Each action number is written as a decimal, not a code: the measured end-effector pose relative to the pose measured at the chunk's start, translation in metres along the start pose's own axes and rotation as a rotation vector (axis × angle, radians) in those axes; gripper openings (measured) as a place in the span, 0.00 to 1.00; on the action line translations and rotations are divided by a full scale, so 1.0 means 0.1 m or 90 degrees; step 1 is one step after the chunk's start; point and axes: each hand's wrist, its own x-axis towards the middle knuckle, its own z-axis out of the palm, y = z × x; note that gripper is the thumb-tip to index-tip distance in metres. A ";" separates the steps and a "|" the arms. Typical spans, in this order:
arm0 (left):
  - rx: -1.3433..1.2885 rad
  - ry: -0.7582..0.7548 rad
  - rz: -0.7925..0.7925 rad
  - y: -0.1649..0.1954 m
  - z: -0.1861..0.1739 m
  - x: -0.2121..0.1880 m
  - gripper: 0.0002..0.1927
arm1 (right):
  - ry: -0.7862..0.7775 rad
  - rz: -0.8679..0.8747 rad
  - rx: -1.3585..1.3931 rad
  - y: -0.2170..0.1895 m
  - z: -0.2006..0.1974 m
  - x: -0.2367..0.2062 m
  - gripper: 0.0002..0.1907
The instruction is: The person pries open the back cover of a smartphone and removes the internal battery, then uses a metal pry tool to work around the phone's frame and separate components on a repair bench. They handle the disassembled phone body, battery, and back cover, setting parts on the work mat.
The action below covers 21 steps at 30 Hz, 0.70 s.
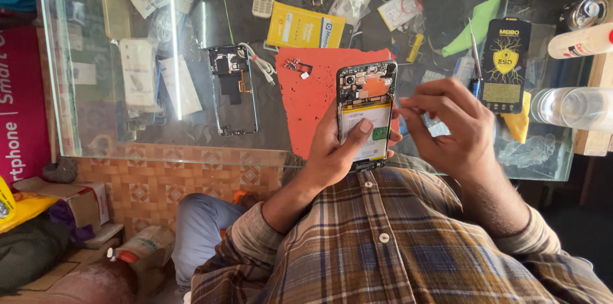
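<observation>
My left hand [332, 151] holds the opened phone [365, 114] upright in front of my chest, above the edge of the glass counter [159, 131]. Its long axis runs almost straight away from me, leaning slightly to the right at the far end. The camera end points away; the bottom end sits in my palm. The back is off, so the battery and circuit board face up. My left thumb lies across the battery and my other fingers wrap round the far side, clamped on the phone's edges; those fingers are mostly hidden behind the body.

My right hand [447, 128] hovers just beside the phone's right edge, fingertips pinched together. Whether something tiny sits between them I cannot tell.

On the counter beyond lie an orange mat [306, 103] with small metal bits, a separate phone frame [233, 90] to the left, and a screwdriver [475, 61] partly hidden behind my right hand. The phone's lower end is hard to make out against my shirt.
</observation>
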 end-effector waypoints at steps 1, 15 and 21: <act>0.011 -0.003 0.007 -0.01 0.01 0.00 0.23 | -0.008 -0.008 -0.012 -0.03 0.00 0.02 0.09; -0.072 -0.010 -0.007 -0.20 -0.07 -0.02 0.47 | -0.078 0.030 0.011 -0.03 0.03 0.16 0.09; -0.038 0.020 -0.024 -0.22 -0.05 -0.01 0.48 | -0.161 0.128 0.158 0.13 0.04 0.21 0.07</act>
